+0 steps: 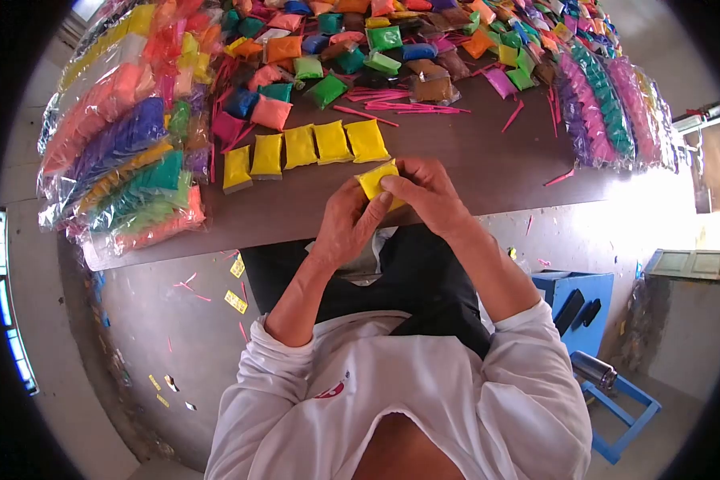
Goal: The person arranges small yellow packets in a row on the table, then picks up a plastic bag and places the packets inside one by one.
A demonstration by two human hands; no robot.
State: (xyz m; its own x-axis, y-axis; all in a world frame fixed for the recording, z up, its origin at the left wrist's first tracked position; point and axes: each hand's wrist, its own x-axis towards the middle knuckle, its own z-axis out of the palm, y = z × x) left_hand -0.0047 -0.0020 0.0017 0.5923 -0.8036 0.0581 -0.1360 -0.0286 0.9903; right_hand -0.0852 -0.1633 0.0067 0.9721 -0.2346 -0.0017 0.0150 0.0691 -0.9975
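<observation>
Between both hands, at the table's near edge, is a small yellow packet [374, 181]. My left hand [346, 222] grips its left side, thumb pointing up toward it. My right hand [426, 194] closes on its right side, with the thumb pressed on its face. Beyond the hands, a row of several similar yellow packets [300, 147] lies side by side on the brown table [488, 160]. The nearest one to my hands, a yellow packet [367, 141], sits just past the fingers. What the packets contain is hidden by their wrapping.
Bundles of coloured packets in clear bags [120, 152] fill the table's left end; more bagged bundles [608, 112] stand at the right. A heap of loose coloured packets [384, 38] and pink plastic sticks [408, 106] covers the back. A blue stool [628, 412] stands at lower right.
</observation>
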